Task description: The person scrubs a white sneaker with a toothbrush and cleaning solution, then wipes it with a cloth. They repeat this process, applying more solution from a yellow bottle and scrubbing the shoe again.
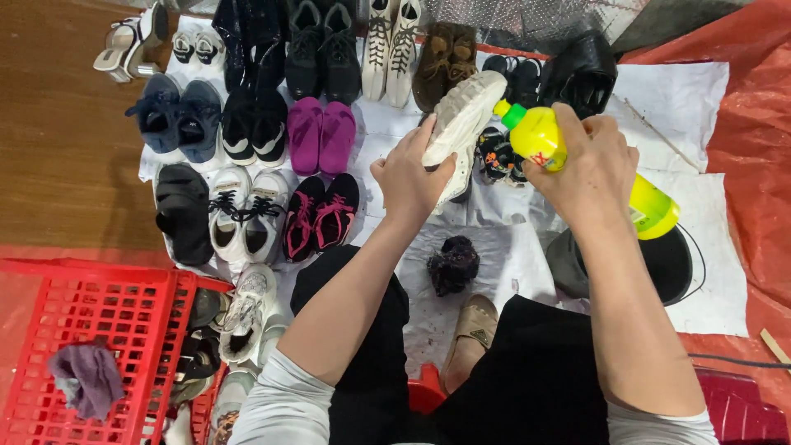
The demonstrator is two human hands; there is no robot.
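Note:
My left hand [409, 179] grips a white sneaker [459, 121], holding it sole-up above the white sheet. My right hand [590, 167] holds a yellow squeeze bottle [544, 140] with a green cap, its nozzle tipped toward the sneaker's toe. A dark crumpled rag [453, 264] lies on the sheet just below the sneaker, between my knees.
Rows of paired shoes cover the white sheet [692, 107]: purple slippers [321, 136], black and pink trainers [321, 213], white sneakers [245, 214], black shoes at the back. A red plastic crate [115, 330] with a grey cloth [86, 377] stands at lower left. A black round lid [671, 264] lies at right.

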